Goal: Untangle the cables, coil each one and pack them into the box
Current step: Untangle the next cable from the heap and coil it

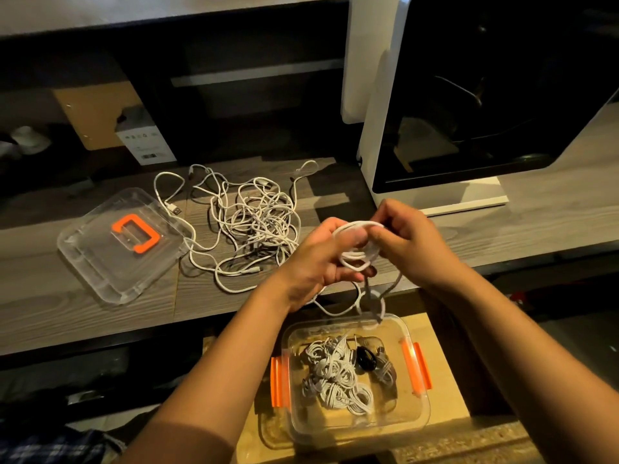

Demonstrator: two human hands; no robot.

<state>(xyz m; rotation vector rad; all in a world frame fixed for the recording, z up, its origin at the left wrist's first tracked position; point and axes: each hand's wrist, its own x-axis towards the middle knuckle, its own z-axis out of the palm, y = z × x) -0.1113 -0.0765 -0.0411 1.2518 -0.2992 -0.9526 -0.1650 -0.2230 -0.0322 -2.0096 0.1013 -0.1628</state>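
My left hand [318, 259] and right hand [412, 242] both grip a half-coiled white cable [356, 251] between them, above the clear box [398, 421]. The tangle [254, 222] lies just beyond. The print on the carton [147, 142] is too small to read.

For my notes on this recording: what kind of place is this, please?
Likely a home workbench or hobby room: a wood-grain desk, a white enclosed machine, perhaps a 3D printer, and cardboard boxes stored behind the desk.
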